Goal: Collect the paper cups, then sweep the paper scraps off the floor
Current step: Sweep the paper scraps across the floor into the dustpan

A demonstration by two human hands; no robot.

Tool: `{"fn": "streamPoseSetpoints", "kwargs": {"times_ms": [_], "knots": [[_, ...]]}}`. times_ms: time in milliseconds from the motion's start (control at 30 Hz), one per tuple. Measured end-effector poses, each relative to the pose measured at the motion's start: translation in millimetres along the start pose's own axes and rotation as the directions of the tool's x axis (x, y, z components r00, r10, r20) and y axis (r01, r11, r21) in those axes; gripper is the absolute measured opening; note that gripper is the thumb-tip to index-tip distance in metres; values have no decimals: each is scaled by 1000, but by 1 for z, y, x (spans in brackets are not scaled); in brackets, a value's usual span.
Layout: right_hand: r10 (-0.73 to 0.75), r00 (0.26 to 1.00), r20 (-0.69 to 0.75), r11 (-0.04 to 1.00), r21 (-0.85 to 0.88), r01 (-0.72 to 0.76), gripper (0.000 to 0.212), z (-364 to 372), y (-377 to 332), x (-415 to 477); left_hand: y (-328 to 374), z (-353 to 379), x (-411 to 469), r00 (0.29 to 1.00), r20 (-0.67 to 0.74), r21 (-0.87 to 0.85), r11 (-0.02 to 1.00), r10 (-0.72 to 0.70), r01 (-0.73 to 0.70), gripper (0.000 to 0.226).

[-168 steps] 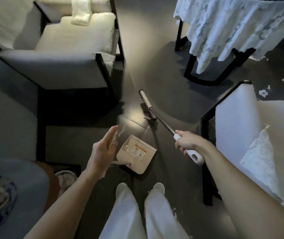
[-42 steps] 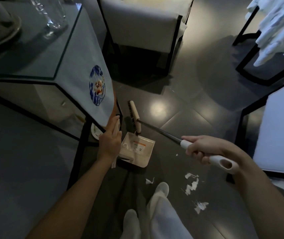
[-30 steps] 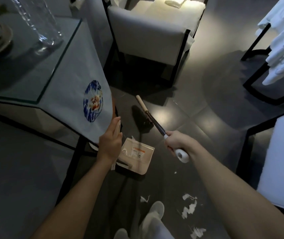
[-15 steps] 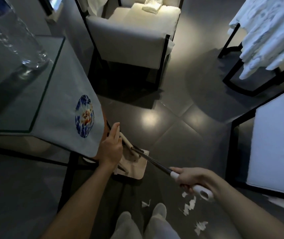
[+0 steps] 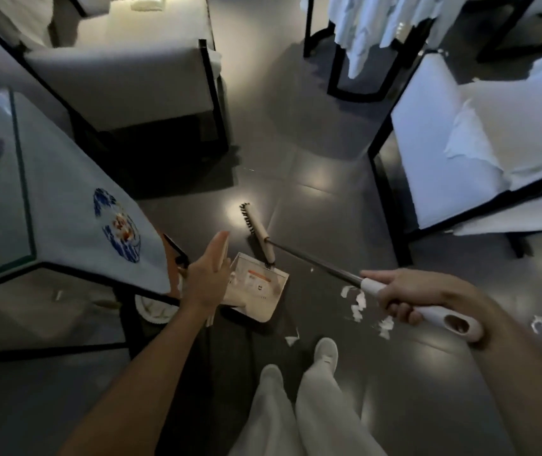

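While right hand [image 5: 408, 294] grips broom [image 5: 258, 230] by white handle, left hand [image 5: 208, 278] holds dustpan [image 5: 256, 287] stick, fingers near straight. Broom head on floor [image 5: 329, 225] just beyond dustpan. Paper scraps [image 5: 358, 302] right of dustpan, near shoes [image 5: 325, 352].

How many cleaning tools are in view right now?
2: broom gripped by the right hand; dustpan on the floor, its handle held by the left hand. Furniture may hide others.

one broom [image 5: 257, 227], one dustpan [image 5: 260, 292], two armchairs [image 5: 124, 80] [image 5: 454, 136]
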State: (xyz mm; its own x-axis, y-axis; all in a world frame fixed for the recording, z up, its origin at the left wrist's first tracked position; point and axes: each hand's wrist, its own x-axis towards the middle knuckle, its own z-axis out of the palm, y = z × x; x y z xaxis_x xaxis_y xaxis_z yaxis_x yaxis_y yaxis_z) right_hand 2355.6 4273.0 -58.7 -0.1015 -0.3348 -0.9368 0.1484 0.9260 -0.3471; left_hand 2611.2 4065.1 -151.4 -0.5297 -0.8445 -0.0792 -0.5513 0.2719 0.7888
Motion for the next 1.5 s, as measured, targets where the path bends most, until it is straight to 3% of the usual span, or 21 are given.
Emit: {"fn": "streamPoseSetpoints", "kwargs": {"times_ms": [233,367,433,667,900,1033,1133,1300,1400,1500], "knots": [[3,984,-179,997,78,11,78,-13,55,-10,19,27,0,975,178,40,989,135,-144,51],[5,972,-236,1000,-9,-7,75,7,78,18,27,37,12,964,227,32,988,138,-149,50],[18,975,-220,998,-49,-29,75,26,85,33,31,41,20,962,230,46,986,149,-163,46],[65,996,-55,994,96,-59,76,66,95,47,42,42,9,958,240,67,982,156,-177,44],[33,999,-14,977,213,-29,70,23,110,6,41,35,-49,971,169,128,973,169,-191,49],[-33,999,-11,993,113,34,71,-1,133,-18,33,39,-92,985,121,189,972,120,-141,56],[-93,995,-24,996,-8,93,73,-9,160,-31,34,39,-142,1000,-6,57,998,7,-7,52],[-148,989,-20,981,-132,144,66,2,214,-39,40,40,-246,977,-202,-113,993,-64,41,55],[-136,990,-26,974,-184,129,40,15,237,-35,36,42,-296,961,-191,-316,939,-200,133,57],[-100,994,-34,976,-195,92,35,30,258,-25,23,43,-330,952,-157,-381,905,-264,189,63]]}}
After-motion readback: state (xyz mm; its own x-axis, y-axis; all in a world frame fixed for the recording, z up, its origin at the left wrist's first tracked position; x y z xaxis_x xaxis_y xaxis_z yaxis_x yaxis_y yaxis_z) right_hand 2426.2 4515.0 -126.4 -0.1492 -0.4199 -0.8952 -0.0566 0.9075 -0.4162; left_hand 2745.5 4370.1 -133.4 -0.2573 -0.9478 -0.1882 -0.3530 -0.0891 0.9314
